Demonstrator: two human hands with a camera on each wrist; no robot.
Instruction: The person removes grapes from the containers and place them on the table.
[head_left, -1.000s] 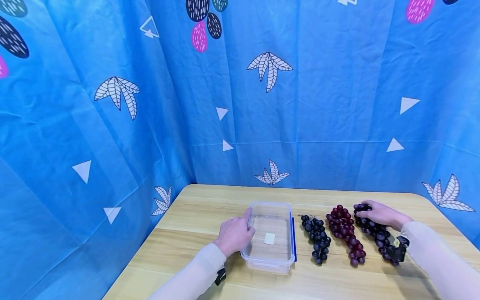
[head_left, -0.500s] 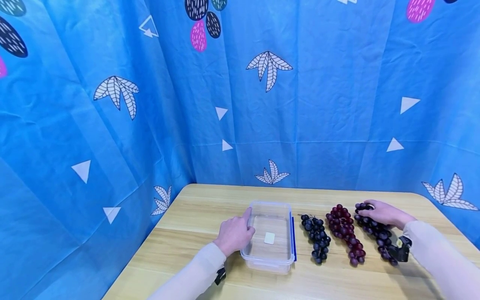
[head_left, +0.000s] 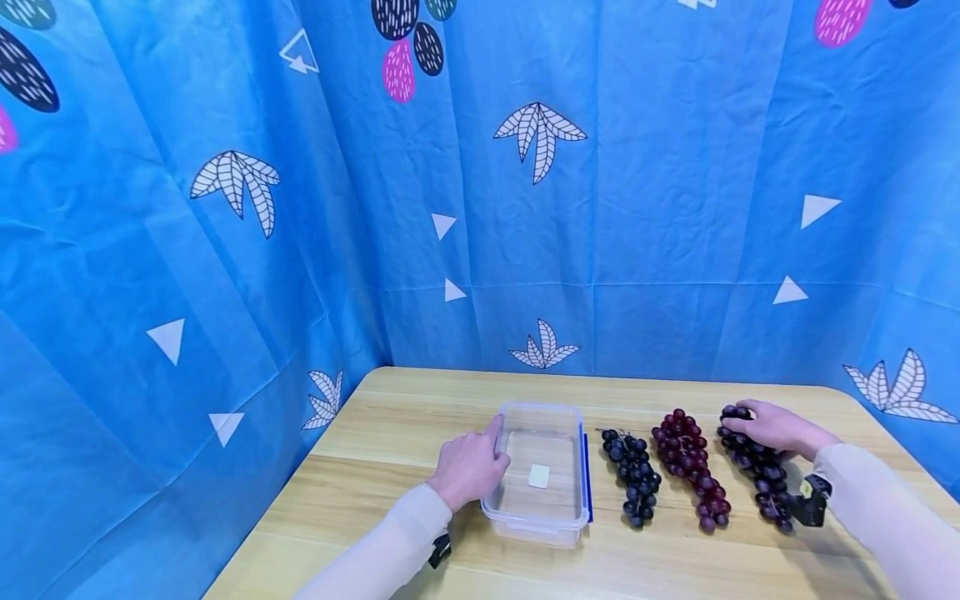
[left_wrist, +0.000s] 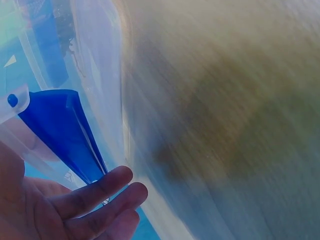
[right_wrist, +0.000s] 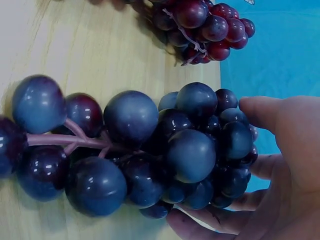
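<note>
My left hand (head_left: 470, 469) holds the left side of a clear plastic food container (head_left: 534, 533), thumb at the rim and index finger along it. In the left wrist view its other fingers lie outside, beside a blue latch (left_wrist: 65, 132). At the right, my right hand (head_left: 780, 429) grips the far end of a dark purple grape bunch (head_left: 768, 479). The right wrist view shows thumb and fingers around its dark grapes (right_wrist: 192, 155), with the stem toward the near end. The bunch lies along the wooden table; part of it is under my hand.
A red grape bunch (head_left: 690, 458) lies just left of the held one. Between it and the container is another dark bunch (head_left: 633, 475). A pale square (head_left: 538, 477) shows at the container's bottom. Blue patterned curtain (head_left: 637, 208) surrounds the wooden table (head_left: 420, 400).
My right hand has shifted slightly to the right, and the dark grape bunch has moved with it, widening the gap to the red bunch. The left hand and container look unmoved.
</note>
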